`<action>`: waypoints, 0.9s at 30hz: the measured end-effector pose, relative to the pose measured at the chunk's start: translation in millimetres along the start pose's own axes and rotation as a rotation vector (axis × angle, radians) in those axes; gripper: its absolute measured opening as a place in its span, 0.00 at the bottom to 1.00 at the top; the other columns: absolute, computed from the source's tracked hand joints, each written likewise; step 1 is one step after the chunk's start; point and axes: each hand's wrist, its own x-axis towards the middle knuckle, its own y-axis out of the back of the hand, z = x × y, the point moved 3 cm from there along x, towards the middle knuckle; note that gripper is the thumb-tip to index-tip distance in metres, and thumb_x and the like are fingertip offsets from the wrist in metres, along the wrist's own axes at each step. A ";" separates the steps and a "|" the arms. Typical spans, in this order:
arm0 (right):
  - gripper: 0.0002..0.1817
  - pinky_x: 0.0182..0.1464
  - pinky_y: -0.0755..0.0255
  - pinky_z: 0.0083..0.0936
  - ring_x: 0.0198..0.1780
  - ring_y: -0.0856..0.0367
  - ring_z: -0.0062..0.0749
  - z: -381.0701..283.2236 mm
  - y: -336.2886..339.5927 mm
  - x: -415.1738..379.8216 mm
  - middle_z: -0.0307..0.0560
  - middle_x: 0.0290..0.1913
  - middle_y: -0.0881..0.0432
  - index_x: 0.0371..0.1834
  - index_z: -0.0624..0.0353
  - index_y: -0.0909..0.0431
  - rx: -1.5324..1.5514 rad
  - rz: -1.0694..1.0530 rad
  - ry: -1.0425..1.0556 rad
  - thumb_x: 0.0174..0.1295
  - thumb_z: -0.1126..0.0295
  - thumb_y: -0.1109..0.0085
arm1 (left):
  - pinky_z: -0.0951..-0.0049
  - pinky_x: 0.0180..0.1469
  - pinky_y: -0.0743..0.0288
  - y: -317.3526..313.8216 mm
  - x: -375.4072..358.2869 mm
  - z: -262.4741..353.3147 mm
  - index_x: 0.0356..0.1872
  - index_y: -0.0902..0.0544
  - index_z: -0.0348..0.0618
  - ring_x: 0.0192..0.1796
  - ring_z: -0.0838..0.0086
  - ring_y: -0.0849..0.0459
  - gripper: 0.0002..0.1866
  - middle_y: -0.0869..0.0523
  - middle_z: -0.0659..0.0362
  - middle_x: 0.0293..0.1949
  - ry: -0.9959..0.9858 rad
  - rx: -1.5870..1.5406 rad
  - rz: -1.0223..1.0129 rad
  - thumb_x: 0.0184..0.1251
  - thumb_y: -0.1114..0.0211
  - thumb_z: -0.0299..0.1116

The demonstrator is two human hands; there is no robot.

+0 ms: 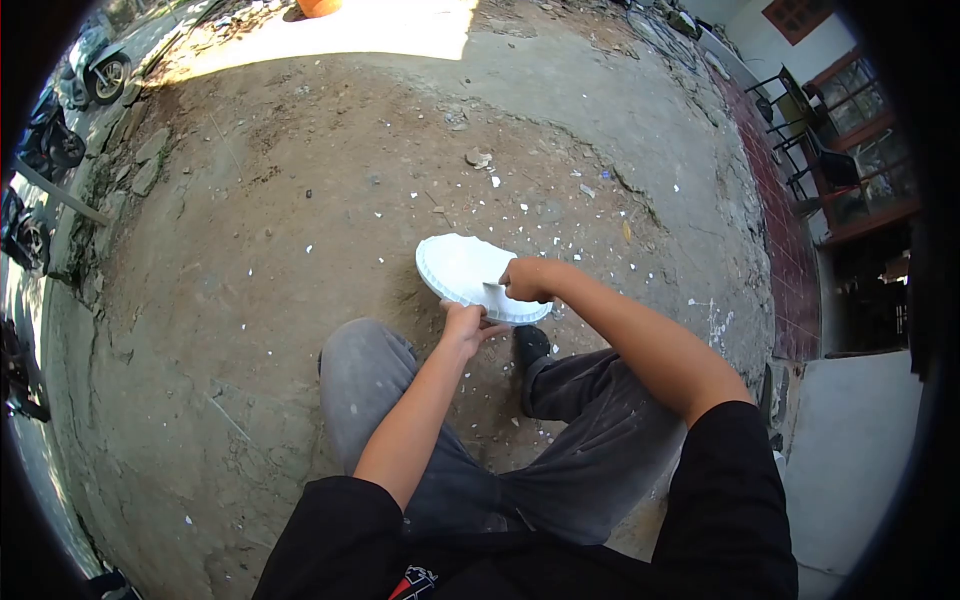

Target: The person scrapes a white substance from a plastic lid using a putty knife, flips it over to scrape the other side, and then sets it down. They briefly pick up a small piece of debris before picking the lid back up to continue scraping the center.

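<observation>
**White oval piece (462,262) tipped ten-to-four between two hands**

Rough, worn ground (240,220) fills most of the view, with a motorbike (100,78) far off at ten o'clock and an orange object (320,7) at eleven, cut by the top edge. Grey trousers (365,385) cover two bent legs at the bottom; between and just beyond the knees, a dark shoe (532,345) shows at five o'clock from the oval.

The oval, with its ridged rim, is close to the middle of the view, its long axis running from ten o'clock to four. The left hand (464,324) grips the near rim at about seven o'clock, thumb on top and fingers reaching beneath. The right hand (528,279) is over the four o'clock half, closed on a small flat implement (493,286) that points towards nine o'clock across the white face. So the right hand is nearer the four o'clock end; neither is at the ten o'clock end. Whether the implement touches the surface is hard to tell.

Small white flecks (495,182) dot the ground around.
</observation>
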 end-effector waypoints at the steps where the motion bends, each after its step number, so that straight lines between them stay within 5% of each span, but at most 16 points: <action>1: 0.29 0.24 0.21 0.36 0.21 0.16 0.42 -0.3 8.3 2.6 0.56 0.30 0.14 0.67 0.51 0.22 -0.126 -0.131 0.068 0.59 0.70 0.52 | 0.39 0.55 0.15 -1.4 -3.5 2.6 0.66 0.55 0.39 0.60 0.39 0.21 0.28 0.34 0.37 0.64 0.001 -0.005 0.003 0.67 0.58 0.14; 2: 0.29 0.24 0.21 0.36 0.21 0.16 0.42 -1.0 9.3 1.4 0.56 0.30 0.14 0.67 0.51 0.22 -0.130 -0.135 0.070 0.59 0.70 0.52 | 0.37 0.55 0.15 -1.6 -7.0 5.6 0.66 0.55 0.39 0.60 0.38 0.21 0.29 0.34 0.36 0.64 -0.002 0.024 0.061 0.67 0.58 0.14; 4: 0.15 0.26 0.21 0.39 0.25 0.13 0.45 -3.6 15.8 -4.9 0.61 0.30 0.13 0.40 0.66 0.14 -0.059 -0.126 0.073 0.56 0.75 0.50 | 0.36 0.55 0.16 -1.1 -9.9 8.2 0.67 0.55 0.38 0.60 0.38 0.21 0.29 0.34 0.36 0.64 -0.008 0.048 0.119 0.67 0.58 0.14; 6: 0.16 0.29 0.20 0.39 0.28 0.12 0.45 -5.2 -1.0 6.9 0.59 0.32 0.12 0.42 0.65 0.13 0.062 0.031 -0.016 0.56 0.75 0.50 | 0.42 0.44 0.10 6.6 -4.7 5.4 0.63 0.57 0.42 0.53 0.40 0.16 0.30 0.33 0.34 0.61 -0.047 0.046 0.162 0.64 0.55 0.15; 10: 0.13 0.30 0.21 0.37 0.31 0.11 0.44 -7.1 -5.8 24.5 0.60 0.30 0.12 0.32 0.71 0.14 -0.039 0.051 0.001 0.55 0.76 0.48 | 0.43 0.44 0.10 18.2 5.9 -0.1 0.63 0.57 0.43 0.53 0.40 0.16 0.30 0.35 0.33 0.61 -0.014 0.030 0.069 0.63 0.55 0.15; 12: 0.31 0.28 0.19 0.39 0.28 0.12 0.47 -4.8 12.3 17.3 0.63 0.34 0.12 0.66 0.53 0.21 -0.039 -0.159 -0.038 0.55 0.74 0.54 | 0.44 0.44 0.10 8.7 -3.5 10.9 0.63 0.56 0.41 0.53 0.41 0.16 0.30 0.35 0.34 0.61 -0.022 0.060 0.098 0.63 0.55 0.15; 16: 0.30 0.28 0.19 0.40 0.27 0.12 0.49 -9.3 -3.1 15.9 0.63 0.33 0.13 0.64 0.56 0.20 -0.034 -0.037 -0.048 0.55 0.76 0.54 | 0.44 0.44 0.10 6.6 -7.2 9.4 0.66 0.58 0.40 0.54 0.42 0.16 0.31 0.32 0.34 0.61 -0.026 0.080 0.076 0.64 0.56 0.16; 18: 0.27 0.30 0.19 0.42 0.31 0.11 0.51 -6.3 -15.9 25.2 0.63 0.35 0.12 0.59 0.63 0.18 -0.037 0.071 -0.049 0.55 0.76 0.52 | 0.44 0.44 0.10 14.6 6.0 4.4 0.66 0.59 0.41 0.54 0.42 0.16 0.32 0.32 0.34 0.61 -0.003 0.058 0.026 0.64 0.56 0.16; 21: 0.20 0.27 0.20 0.42 0.27 0.12 0.49 -4.2 2.2 22.1 0.65 0.33 0.13 0.48 0.69 0.17 -0.104 -0.115 -0.033 0.53 0.78 0.52 | 0.44 0.45 0.10 4.0 -5.0 7.5 0.67 0.61 0.41 0.54 0.42 0.16 0.33 0.32 0.34 0.61 0.005 0.074 0.040 0.64 0.56 0.16; 22: 0.11 0.23 0.26 0.39 0.23 0.14 0.45 -2.7 8.2 23.6 0.60 0.23 0.16 0.28 0.73 0.16 -0.155 -0.158 0.126 0.52 0.76 0.47 | 0.44 0.45 0.10 1.5 -8.9 11.5 0.67 0.61 0.41 0.54 0.42 0.16 0.34 0.33 0.34 0.62 -0.024 0.105 0.101 0.64 0.55 0.16; 24: 0.12 0.22 0.26 0.39 0.23 0.15 0.44 12.9 7.8 22.2 0.60 0.22 0.17 0.27 0.74 0.17 0.323 -0.171 -0.108 0.53 0.76 0.49 | 0.44 0.45 0.11 4.6 -6.7 11.0 0.67 0.61 0.41 0.54 0.42 0.16 0.34 0.33 0.34 0.62 -0.025 0.094 0.113 0.64 0.55 0.16; 25: 0.12 0.22 0.26 0.39 0.23 0.15 0.44 10.5 1.6 23.7 0.60 0.22 0.17 0.27 0.74 0.17 0.315 -0.173 -0.106 0.53 0.76 0.49 | 0.43 0.45 0.11 6.5 -4.7 9.4 0.67 0.61 0.42 0.54 0.42 0.16 0.34 0.33 0.34 0.62 -0.018 0.094 0.120 0.64 0.55 0.16; 27: 0.25 0.24 0.21 0.39 0.22 0.14 0.46 5.6 -12.3 28.9 0.63 0.28 0.14 0.57 0.66 0.20 0.045 -0.055 -0.065 0.54 0.78 0.54 | 0.43 0.45 0.11 7.7 -1.7 7.5 0.67 0.60 0.42 0.55 0.42 0.17 0.34 0.34 0.34 0.62 -0.022 0.094 0.122 0.64 0.55 0.15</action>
